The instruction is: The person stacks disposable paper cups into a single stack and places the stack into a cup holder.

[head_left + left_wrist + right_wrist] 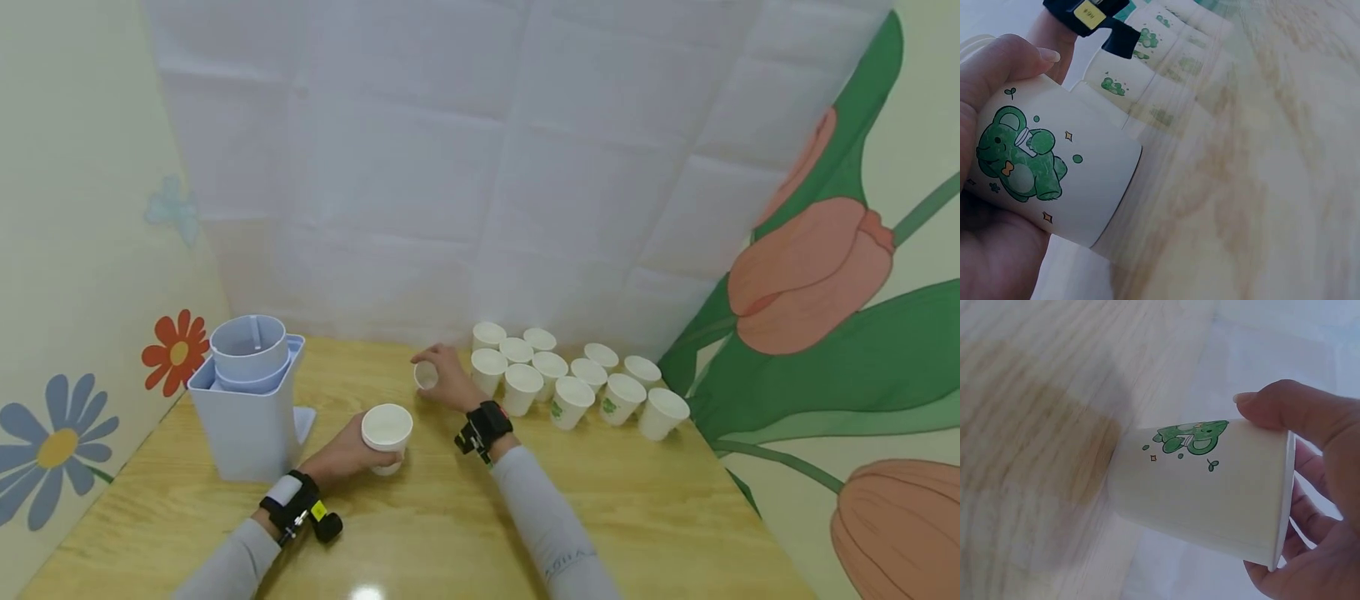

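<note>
A: What is held in each hand?

B: A white cup is grasped round its side by the left hand, thumb and fingers curled about it. A second white cup is pinched near its rim by the right hand, farther back on the table.

A: Where is each base?

B: Both are turned toward the table; whether either touches cannot be told for certain.

A: Which other containers are seen?

B: At the left, a pale blue square-sided holder is filled at its mouth by a round vessel, in which an upright strip is seen. At the right, white cups are stood upright in close rows.

A: And the materials?

B: The cups are smooth, paper-like and tapered, with rolled rims; green animals are printed on both held ones. The table is finished in pale, streaked wood grain.

A: The arms?

B: Both are stretched forward, grey-sleeved, the right reaching farther.
</note>
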A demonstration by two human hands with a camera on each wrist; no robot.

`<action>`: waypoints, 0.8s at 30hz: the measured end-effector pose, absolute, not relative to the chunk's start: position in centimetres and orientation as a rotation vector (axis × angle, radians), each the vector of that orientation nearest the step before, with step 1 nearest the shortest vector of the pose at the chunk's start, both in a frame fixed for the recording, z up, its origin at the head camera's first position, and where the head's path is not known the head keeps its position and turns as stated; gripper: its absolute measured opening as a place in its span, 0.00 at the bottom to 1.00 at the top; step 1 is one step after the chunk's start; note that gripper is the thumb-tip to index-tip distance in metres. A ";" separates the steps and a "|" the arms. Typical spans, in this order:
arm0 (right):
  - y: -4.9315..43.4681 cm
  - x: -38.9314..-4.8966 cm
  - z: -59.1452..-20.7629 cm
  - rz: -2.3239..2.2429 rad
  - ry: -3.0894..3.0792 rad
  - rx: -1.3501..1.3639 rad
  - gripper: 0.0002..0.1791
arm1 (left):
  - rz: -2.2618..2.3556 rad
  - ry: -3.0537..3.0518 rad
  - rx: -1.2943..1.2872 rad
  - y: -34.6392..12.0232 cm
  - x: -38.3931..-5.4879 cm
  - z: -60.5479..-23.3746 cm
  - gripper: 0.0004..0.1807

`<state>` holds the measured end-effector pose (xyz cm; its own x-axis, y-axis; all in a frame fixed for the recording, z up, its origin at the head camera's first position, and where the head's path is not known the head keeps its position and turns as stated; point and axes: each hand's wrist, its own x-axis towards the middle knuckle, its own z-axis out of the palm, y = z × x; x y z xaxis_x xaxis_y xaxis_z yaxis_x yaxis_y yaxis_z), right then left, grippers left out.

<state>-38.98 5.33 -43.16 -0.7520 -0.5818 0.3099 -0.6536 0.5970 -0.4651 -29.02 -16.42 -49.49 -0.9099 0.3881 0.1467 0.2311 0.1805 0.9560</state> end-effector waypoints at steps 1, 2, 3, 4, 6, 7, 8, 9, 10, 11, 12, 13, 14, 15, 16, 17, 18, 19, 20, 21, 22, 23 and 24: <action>5.4 -38.7 -43.2 0.860 -2.686 1.047 0.29 | 1.830 2.312 0.620 -16.4 -29.1 -49.3 0.38; 5.4 -38.6 -43.2 0.863 -2.679 1.050 0.28 | 1.825 2.317 0.627 -16.4 -29.1 -49.2 0.38; 5.5 -38.4 -43.3 0.861 -2.673 1.053 0.28 | 1.818 2.321 0.626 -16.4 -29.1 -49.0 0.38; 5.6 -38.2 -43.3 0.867 -2.670 1.055 0.28 | 1.815 2.321 0.629 -16.4 -29.1 -48.9 0.38; 5.7 -37.7 -43.3 0.878 -2.672 1.062 0.28 | 1.810 2.319 0.638 -16.4 -29.1 -48.9 0.38; 5.8 -37.4 -43.3 0.883 -2.681 1.067 0.28 | 1.809 2.322 0.641 -16.4 -29.1 -48.8 0.38; 5.9 -37.2 -43.3 0.874 -2.690 1.075 0.28 | 1.809 2.321 0.641 -16.5 -29.1 -48.9 0.38; 6.0 -36.9 -43.2 0.855 -2.702 1.082 0.28 | 1.814 2.318 0.642 -16.4 -29.1 -48.9 0.38; 6.1 -36.7 -43.1 0.840 -2.720 1.088 0.28 | 1.817 2.317 0.648 -16.5 -29.1 -49.0 0.37; 6.2 -36.5 -42.9 0.829 -2.742 1.096 0.28 | 1.820 2.319 0.649 -16.5 -29.1 -49.0 0.37; 6.4 -36.3 -42.8 0.808 -2.766 1.105 0.28 | 1.825 2.316 0.645 -16.4 -29.0 -49.0 0.37; 6.5 -36.1 -42.6 0.785 -2.789 1.113 0.28 | 1.829 2.315 0.635 -16.4 -29.0 -49.0 0.37; 6.7 -36.0 -42.4 0.766 -2.814 1.119 0.28 | 1.833 2.310 0.630 -16.4 -29.0 -49.0 0.37; 6.8 -35.9 -42.2 0.745 -2.838 1.126 0.28 | 1.836 2.307 0.625 -16.3 -29.0 -49.0 0.37; 7.0 -35.7 -42.1 0.730 -2.861 1.130 0.28 | 1.839 2.304 0.620 -16.3 -29.0 -48.9 0.37; 7.1 -35.6 -41.8 0.721 -2.881 1.136 0.28 | 1.838 2.301 0.612 -16.3 -29.0 -48.9 0.37; 7.2 -35.5 -41.7 0.705 -2.895 1.142 0.28 | 1.837 2.298 0.606 -16.3 -29.0 -48.9 0.37; 7.3 -35.3 -41.5 0.698 -2.908 1.145 0.29 | 1.835 2.299 0.603 -16.3 -29.0 -48.9 0.37; 7.4 -35.2 -41.3 0.698 -2.918 1.147 0.29 | 1.835 2.297 0.605 -16.3 -29.0 -48.9 0.37; 7.5 -35.1 -41.2 0.699 -2.924 1.150 0.29 | 1.834 2.299 0.603 -16.3 -29.0 -48.9 0.37; 7.6 -35.0 -41.0 0.706 -2.927 1.149 0.29 | 1.834 2.300 0.601 -16.3 -29.0 -48.9 0.37; 7.7 -34.8 -40.8 0.711 -2.931 1.147 0.29 | 1.830 2.304 0.603 -16.3 -29.0 -49.0 0.38; 7.8 -34.7 -40.7 0.714 -2.938 1.142 0.29 | 1.829 2.311 0.604 -16.4 -29.0 -49.1 0.38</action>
<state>-34.69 7.79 -40.67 -0.7469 -0.6608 0.0740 -0.6211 0.6535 -0.4328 -29.03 -16.37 -49.09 -0.9108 0.3879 0.1413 0.2267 0.1839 0.9564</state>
